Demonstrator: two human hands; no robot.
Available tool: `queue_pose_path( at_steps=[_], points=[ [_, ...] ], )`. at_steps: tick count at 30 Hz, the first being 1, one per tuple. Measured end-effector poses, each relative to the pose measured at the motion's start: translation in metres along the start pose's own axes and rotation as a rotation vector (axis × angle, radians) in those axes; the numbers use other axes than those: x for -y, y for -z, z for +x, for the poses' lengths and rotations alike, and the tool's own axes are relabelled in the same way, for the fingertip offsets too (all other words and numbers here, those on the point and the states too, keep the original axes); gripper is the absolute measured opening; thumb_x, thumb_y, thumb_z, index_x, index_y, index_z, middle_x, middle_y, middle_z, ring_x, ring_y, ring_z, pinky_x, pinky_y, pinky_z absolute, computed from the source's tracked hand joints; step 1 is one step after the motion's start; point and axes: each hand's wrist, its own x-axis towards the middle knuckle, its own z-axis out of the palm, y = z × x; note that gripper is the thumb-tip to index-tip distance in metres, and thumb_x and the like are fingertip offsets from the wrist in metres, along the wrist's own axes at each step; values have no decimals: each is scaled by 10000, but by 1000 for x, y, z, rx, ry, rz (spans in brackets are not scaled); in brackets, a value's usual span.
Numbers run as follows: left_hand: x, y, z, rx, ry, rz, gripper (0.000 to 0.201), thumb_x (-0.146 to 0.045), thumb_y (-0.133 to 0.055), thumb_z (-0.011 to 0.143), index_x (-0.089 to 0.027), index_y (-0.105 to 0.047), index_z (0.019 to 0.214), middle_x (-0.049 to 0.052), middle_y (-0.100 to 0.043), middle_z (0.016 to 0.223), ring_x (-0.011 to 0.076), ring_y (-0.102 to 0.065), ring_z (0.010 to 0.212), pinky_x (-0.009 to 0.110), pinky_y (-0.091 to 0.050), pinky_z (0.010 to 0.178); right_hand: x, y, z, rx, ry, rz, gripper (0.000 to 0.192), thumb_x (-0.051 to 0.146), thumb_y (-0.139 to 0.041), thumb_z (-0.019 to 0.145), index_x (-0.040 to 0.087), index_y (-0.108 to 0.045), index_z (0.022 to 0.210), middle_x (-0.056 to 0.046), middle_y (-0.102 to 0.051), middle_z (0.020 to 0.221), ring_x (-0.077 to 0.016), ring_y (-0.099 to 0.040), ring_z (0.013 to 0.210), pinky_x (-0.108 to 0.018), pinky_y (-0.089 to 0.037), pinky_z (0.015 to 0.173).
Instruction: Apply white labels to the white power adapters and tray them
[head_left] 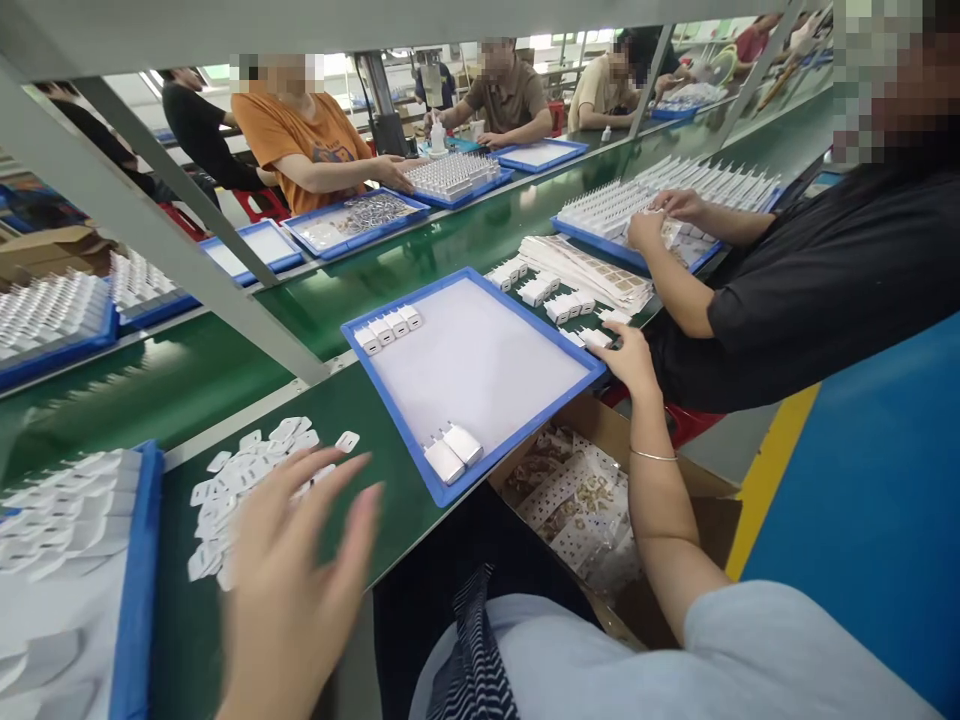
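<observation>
My left hand (296,570), a little smeared by motion, is held over the near left of the bench with its fingers apart and nothing in them. Beneath and beyond it lies a loose pile of small white plastic plates (217,510). At the right corner of the blue-rimmed tray (409,420), my right hand (631,358) has its thumb and fingers closed around a white charger plug (596,339). More white charger plugs (570,305) stand in short rows beside it. Inside the tray, several chargers (386,328) line the far left corner, and two chargers (454,452) lie near the front.
Another blue tray (150,600) with white housings stands at the left. Label sheets (589,270) lie beyond the chargers. A co-worker's hands (660,222) work over a full tray at right. Below the bench edge is a cardboard box (682,510). A slanted metal post (187,210) rises at left.
</observation>
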Motion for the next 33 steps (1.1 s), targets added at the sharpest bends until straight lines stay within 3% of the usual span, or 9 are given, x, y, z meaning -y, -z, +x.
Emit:
queue_pose_path(
  at_steps=[5,7,10,13,19,21,24,28,33],
  points=[
    [-65,-166,125,674,-268,-3,345,-366,-444,1029,-189,-620,1266,92,-641,1320,209,-605,1231,356,-461,1107,18,25,-25,-65,-92,-50,401,325,-631,763,69,-712,1061,-219,-731,1013,-358,-665,924,-530,-493,895],
    [-90,-224,167,750,-275,63,392,-367,-444,1034,-139,-577,1323,124,-621,1332,233,-586,1257,399,-462,1107,39,33,-50,-58,-62,-39,395,351,-615,801,86,-693,1083,-197,-732,1004,-325,-665,881,-476,-512,844],
    [-111,-282,210,912,-269,175,392,-392,-607,963,-154,-594,1275,119,-613,1312,255,-617,1181,493,-530,1011,80,22,-106,49,49,-27,293,339,-665,792,150,-704,1012,-138,-735,961,-294,-661,868,-421,-515,813],
    [-117,-310,230,1084,-282,244,362,-391,-619,958,-155,-616,1233,99,-634,1262,239,-641,1116,457,-562,959,121,-12,-163,177,178,-17,234,231,-700,750,169,-714,975,-112,-750,954,-296,-671,923,-424,-507,855],
    [-118,-309,235,1156,-337,239,362,-406,-622,952,-143,-629,1201,100,-653,1220,235,-651,1087,447,-562,942,143,-30,-191,324,398,115,273,371,-723,845,227,-721,1077,-34,-775,1019,-220,-695,991,-368,-500,989],
    [-114,-290,235,1071,-347,210,372,-416,-563,973,-123,-645,1188,127,-653,1248,267,-629,1148,436,-516,990,121,-12,-162,247,344,137,211,372,-693,875,266,-734,1053,-6,-776,1028,-186,-701,976,-298,-533,931],
    [-102,-247,228,984,-342,171,422,-448,-475,978,-121,-679,1150,143,-673,1251,299,-615,1180,386,-468,981,70,16,-89,14,156,47,245,313,-567,935,169,-717,1064,-149,-731,1117,-289,-645,1096,-447,-480,1018],
    [-72,-189,188,1094,-314,178,394,-493,-552,910,-155,-749,874,109,-744,996,271,-681,947,388,-461,904,13,23,5,-90,-7,-59,377,221,-640,805,113,-697,1161,-251,-590,1371,-400,-505,1302,-580,-358,1102],
    [-36,-159,125,1196,-259,214,364,-457,-647,848,-141,-760,989,146,-727,1056,288,-683,934,438,-420,970,5,13,28,-66,-49,-79,318,239,-619,787,117,-733,1057,-193,-741,1003,-344,-669,954,-509,-486,934]
  ],
)
